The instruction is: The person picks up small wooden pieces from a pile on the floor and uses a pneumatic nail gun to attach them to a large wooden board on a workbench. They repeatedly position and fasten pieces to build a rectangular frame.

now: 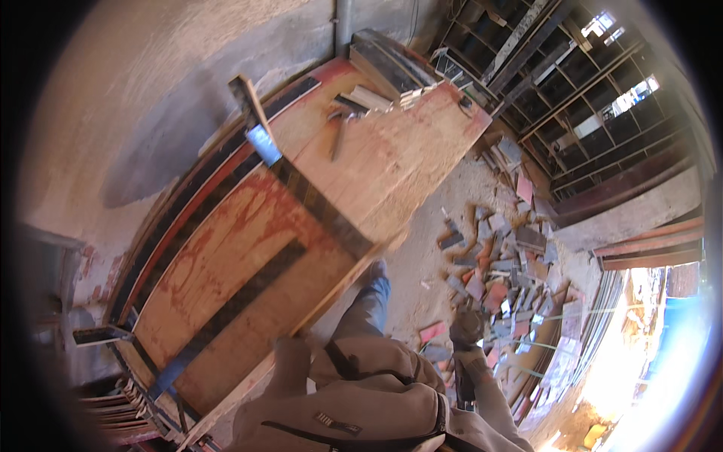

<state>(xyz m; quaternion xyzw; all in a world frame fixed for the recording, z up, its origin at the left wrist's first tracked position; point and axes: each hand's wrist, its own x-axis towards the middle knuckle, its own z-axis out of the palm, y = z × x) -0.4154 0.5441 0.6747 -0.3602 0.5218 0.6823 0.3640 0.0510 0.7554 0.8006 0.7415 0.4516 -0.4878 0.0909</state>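
Observation:
My left arm reaches to the near edge of a wide wooden workbench; its hand merges with the sleeve and its fingers do not show. To the right, my gloved right hand is held low above a heap of wood offcuts, its fingers curled. A dark, narrow object sits just below that hand, beside the forearm; what it is, I cannot make out. On the bench, a dark wooden batten lies crosswise, and a shorter dark strip lies on the reddish-stained panel.
A hammer rests on the bench's far part, near pale wood scraps. A post with a blue patch rises at the bench's wall side. Beyond the offcuts stand long boards and a dark metal-framed window.

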